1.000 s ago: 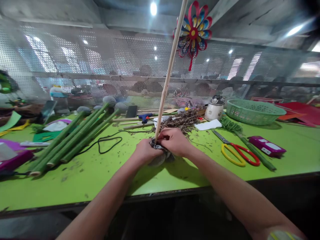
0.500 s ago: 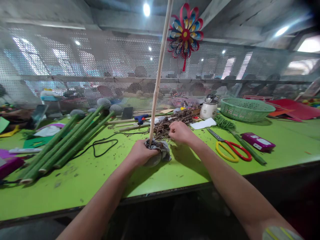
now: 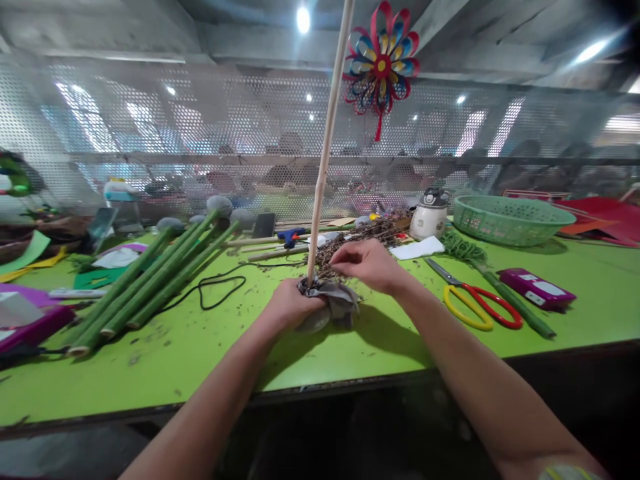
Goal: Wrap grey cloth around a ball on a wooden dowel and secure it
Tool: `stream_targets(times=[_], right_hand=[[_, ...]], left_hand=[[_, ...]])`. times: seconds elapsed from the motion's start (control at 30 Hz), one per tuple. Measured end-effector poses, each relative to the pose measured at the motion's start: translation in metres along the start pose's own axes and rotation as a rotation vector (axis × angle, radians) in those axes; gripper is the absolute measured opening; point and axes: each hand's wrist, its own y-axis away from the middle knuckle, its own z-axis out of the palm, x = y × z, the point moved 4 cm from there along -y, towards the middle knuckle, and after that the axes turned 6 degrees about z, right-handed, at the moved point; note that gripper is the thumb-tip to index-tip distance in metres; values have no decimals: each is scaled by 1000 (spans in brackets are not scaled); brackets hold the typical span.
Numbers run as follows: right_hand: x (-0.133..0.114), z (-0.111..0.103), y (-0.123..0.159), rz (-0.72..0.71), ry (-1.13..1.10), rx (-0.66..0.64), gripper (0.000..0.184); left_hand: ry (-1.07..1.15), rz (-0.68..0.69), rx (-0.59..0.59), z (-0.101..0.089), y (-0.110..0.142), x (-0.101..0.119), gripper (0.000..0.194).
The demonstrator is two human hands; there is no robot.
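A long pale wooden stick point(image 3: 325, 153) stands nearly upright on the green table point(image 3: 200, 360), its lower end wrapped in a grey cloth bundle point(image 3: 338, 301). My left hand point(image 3: 289, 305) is closed around that bundle at the stick's base. My right hand point(image 3: 367, 265) hovers just right of the stick above the bundle, fingers pinched together over a pile of dry brown twigs point(image 3: 357, 239); what they pinch is too small to make out.
Several green-wrapped sticks with grey round heads point(image 3: 155, 280) lie at left beside a black cord point(image 3: 215, 288). Red-and-yellow scissors point(image 3: 473, 303), a purple box point(image 3: 535, 291), a green basket point(image 3: 510, 221), a white pot point(image 3: 433, 215) and a blue glue gun point(image 3: 290, 235) sit around. A perforated screen backs the table.
My right hand left the bundle, reached to the twig pile, and now comes back toward the stick with fingers pinched. My left hand stayed on the bundle.
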Motion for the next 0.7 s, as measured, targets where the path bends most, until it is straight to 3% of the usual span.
stream_targets(times=[0.1,0.2,0.3,0.43,0.57,0.7], right_hand=[[15,-20,-8,9,198,191,9],[18,-25,-10,9,458,217,15],[-4,-14,0,-119,357,163,19],[-38,14,19,-272,156,-69,10],[-38,36,22,-220,326,-153,10],[-28,44,18,-99,285,-173,10]], left_hand=[[-2,-5,-10,0,1,1,14],[-16,3,1,0,1,1,17],[-37,1,7,-1,1,1,15],[-50,-14,19,-2,1,-1,13],[-67,-13,33,-2,2,-1,18],[-117,11,35,-1,2,0,20]])
